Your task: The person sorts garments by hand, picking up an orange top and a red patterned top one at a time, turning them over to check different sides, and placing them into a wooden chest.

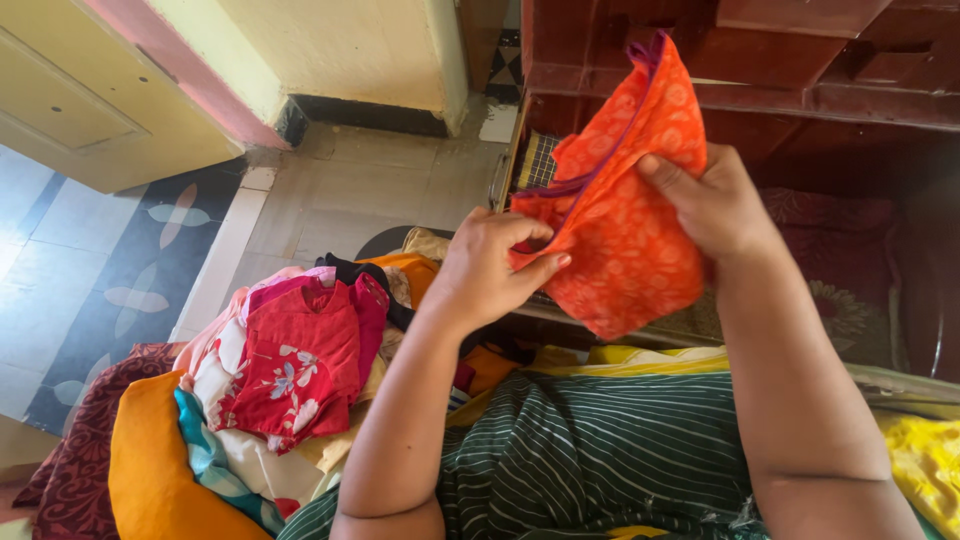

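Cloth: folded orange garment (615, 205) with a paler print and a purple trim, held up in the air between both hands, at about one o'clock from the middle of the view, in front of a dark red wooden cabinet (800, 70).
Left hand (490, 265): at the cloth's seven o'clock edge, thumb below and fingers curled over the top, pinching the folded corner.
Right hand (715, 205): on the cloth's three o'clock side, thumb laid flat across the front; the other fingers are behind the fabric, so I cannot tell how they lie, though the hand is closed on the cloth.
Handling: to my eye it is light, thin and soft; it sags and creases wherever it is not held, and will not keep its shape alone. Nothing fragile or slippery about it.
Where to hold: the trimmed edge and the folded corners look best, one hand at each side, so the layers stay together.
Around: heap of clothes (290, 370), red, pink and white, at eight o'clock; orange cloth (150, 460) beside it; green striped fabric (600, 450) at six o'clock; yellow cloth (925, 455) at four o'clock; tiled floor (90, 270) at nine o'clock.
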